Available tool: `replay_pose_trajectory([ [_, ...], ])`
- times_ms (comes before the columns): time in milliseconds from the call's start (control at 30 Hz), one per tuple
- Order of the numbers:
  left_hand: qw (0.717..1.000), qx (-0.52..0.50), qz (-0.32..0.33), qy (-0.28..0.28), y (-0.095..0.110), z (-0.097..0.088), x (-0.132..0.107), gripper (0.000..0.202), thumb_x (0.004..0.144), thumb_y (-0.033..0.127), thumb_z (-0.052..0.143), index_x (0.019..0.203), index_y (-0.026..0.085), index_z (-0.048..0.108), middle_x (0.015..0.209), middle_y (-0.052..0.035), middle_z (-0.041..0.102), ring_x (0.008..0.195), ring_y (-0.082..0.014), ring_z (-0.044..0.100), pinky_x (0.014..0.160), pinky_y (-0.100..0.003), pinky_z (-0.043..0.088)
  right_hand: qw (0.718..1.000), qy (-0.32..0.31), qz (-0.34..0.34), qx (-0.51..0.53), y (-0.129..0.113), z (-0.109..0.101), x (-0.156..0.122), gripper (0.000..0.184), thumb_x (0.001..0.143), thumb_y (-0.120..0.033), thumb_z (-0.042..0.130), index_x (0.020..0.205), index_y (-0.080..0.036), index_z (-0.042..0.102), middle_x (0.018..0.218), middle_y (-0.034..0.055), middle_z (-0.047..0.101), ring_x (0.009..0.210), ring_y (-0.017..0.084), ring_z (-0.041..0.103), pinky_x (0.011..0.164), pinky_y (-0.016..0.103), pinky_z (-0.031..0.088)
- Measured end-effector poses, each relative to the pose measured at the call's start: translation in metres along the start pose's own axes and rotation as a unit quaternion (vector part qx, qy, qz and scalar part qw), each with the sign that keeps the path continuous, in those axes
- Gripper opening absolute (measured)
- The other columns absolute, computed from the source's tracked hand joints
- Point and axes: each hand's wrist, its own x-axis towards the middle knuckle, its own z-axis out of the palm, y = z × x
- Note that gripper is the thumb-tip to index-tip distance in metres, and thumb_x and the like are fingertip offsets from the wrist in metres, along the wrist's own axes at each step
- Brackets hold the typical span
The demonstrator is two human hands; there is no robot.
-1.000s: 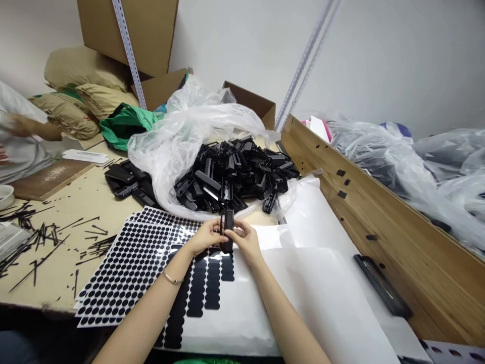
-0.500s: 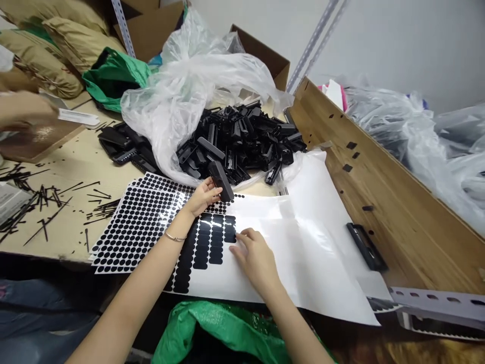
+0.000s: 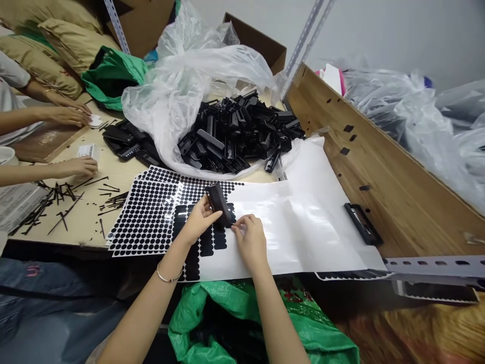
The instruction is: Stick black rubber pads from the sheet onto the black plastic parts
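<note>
My left hand (image 3: 199,221) is closed around a black plastic part (image 3: 220,202), held tilted above a white backing sheet (image 3: 303,227) with rows of black oval stickers (image 3: 206,240). My right hand (image 3: 250,240) is just right of the part, thumb and forefinger pinched together at its lower end; whatever they pinch is too small to make out. A sheet of small black round stickers (image 3: 151,212) lies to the left under my left wrist.
A heap of black plastic parts (image 3: 238,134) sits in a clear plastic bag behind the sheets. One black part (image 3: 362,224) lies against the wooden board (image 3: 397,192) on the right. Another person's hands (image 3: 74,166) work at the left among thin black strips (image 3: 56,199). A green bag (image 3: 242,323) sits below.
My left hand brought the black part down and toward me. My right hand lifted off the sticker sheet and came up to the part in a pinch. The camera tilted further down.
</note>
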Motion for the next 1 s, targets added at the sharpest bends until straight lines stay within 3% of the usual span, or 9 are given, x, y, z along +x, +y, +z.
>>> replay_pose_trajectory([
  [133, 0.999, -0.042, 0.009, 0.022, -0.019, -0.004, -0.008, 0.056, 0.067, 0.029, 0.079, 0.115, 0.021, 0.049, 0.108, -0.0065, 0.066, 0.101, -0.0192, 0.066, 0.095, -0.035, 0.052, 0.985, 0.031, 0.033, 0.167, 0.002, -0.013, -0.004, 0.014, 0.077, -0.034, 0.067, 0.069, -0.023, 0.062, 0.094, 0.0052, 0.057, 0.093, 0.023, 0.056, 0.086, 0.039, 0.048],
  [267, 0.999, -0.054, 0.001, -0.003, -0.019, -0.007, -0.007, 0.054, 0.066, 0.036, 0.081, 0.107, 0.019, 0.05, 0.098, -0.0054, 0.068, 0.083, -0.0172, 0.069, 0.077, -0.031, 0.058, 0.927, 0.098, 0.112, 0.345, -0.001, -0.023, -0.008, 0.022, 0.072, -0.042, 0.072, 0.074, -0.022, 0.064, 0.106, 0.006, 0.056, 0.106, 0.024, 0.055, 0.092, 0.039, 0.046],
  [367, 0.998, -0.048, -0.013, -0.025, -0.016, -0.008, -0.008, 0.048, 0.068, 0.043, 0.078, 0.098, 0.018, 0.05, 0.09, -0.0043, 0.068, 0.074, -0.0175, 0.069, 0.065, -0.03, 0.06, 0.896, 0.082, 0.128, 0.417, -0.01, -0.015, -0.006, 0.023, 0.072, -0.042, 0.073, 0.075, -0.021, 0.065, 0.114, 0.006, 0.056, 0.112, 0.024, 0.053, 0.097, 0.039, 0.043],
  [467, 0.998, -0.037, -0.017, -0.049, -0.016, -0.007, -0.01, 0.051, 0.066, 0.043, 0.079, 0.099, 0.018, 0.049, 0.09, -0.0041, 0.067, 0.079, -0.0193, 0.069, 0.065, -0.031, 0.06, 0.883, 0.046, 0.132, 0.447, -0.023, 0.004, 0.0, 0.022, 0.071, -0.041, 0.073, 0.076, -0.021, 0.066, 0.117, 0.0062, 0.056, 0.112, 0.023, 0.054, 0.095, 0.038, 0.044],
  [567, 0.997, -0.033, -0.018, -0.07, -0.016, -0.006, -0.012, 0.055, 0.065, 0.041, 0.081, 0.102, 0.019, 0.046, 0.096, -0.004, 0.067, 0.079, -0.0171, 0.069, 0.065, -0.027, 0.059, 0.886, 0.051, 0.126, 0.443, -0.032, 0.023, 0.006, 0.022, 0.071, -0.041, 0.073, 0.076, -0.02, 0.067, 0.115, 0.006, 0.057, 0.111, 0.023, 0.054, 0.095, 0.037, 0.044],
  [700, 0.996, -0.033, -0.007, -0.077, -0.015, -0.006, -0.012, 0.055, 0.067, 0.039, 0.08, 0.099, 0.022, 0.039, 0.1, -0.0017, 0.065, 0.064, -0.0094, 0.066, 0.061, -0.023, 0.058, 0.917, 0.092, 0.093, 0.376, -0.037, 0.036, 0.008, 0.019, 0.076, -0.039, 0.068, 0.077, -0.02, 0.066, 0.112, 0.0058, 0.056, 0.111, 0.022, 0.053, 0.096, 0.036, 0.042],
  [867, 0.995, -0.026, 0.017, -0.095, -0.019, -0.005, -0.014, 0.055, 0.07, 0.037, 0.079, 0.102, 0.026, 0.034, 0.102, 0.0006, 0.062, 0.062, -0.0067, 0.064, 0.062, -0.022, 0.057, 0.941, 0.119, 0.039, 0.316, -0.036, 0.033, 0.002, 0.015, 0.082, -0.036, 0.062, 0.08, -0.022, 0.062, 0.093, 0.0022, 0.058, 0.094, 0.018, 0.055, 0.087, 0.034, 0.044],
  [1000, 0.988, -0.012, 0.046, -0.145, -0.018, -0.005, -0.018, 0.069, 0.067, 0.03, 0.082, 0.117, 0.031, 0.035, 0.089, 0.0042, 0.058, 0.063, -0.0085, 0.062, 0.06, -0.022, 0.054, 0.949, 0.113, 0.015, 0.294, -0.032, 0.021, -0.005, 0.012, 0.085, -0.033, 0.06, 0.08, -0.022, 0.06, 0.083, 0.0001, 0.057, 0.084, 0.017, 0.053, 0.083, 0.033, 0.044],
])
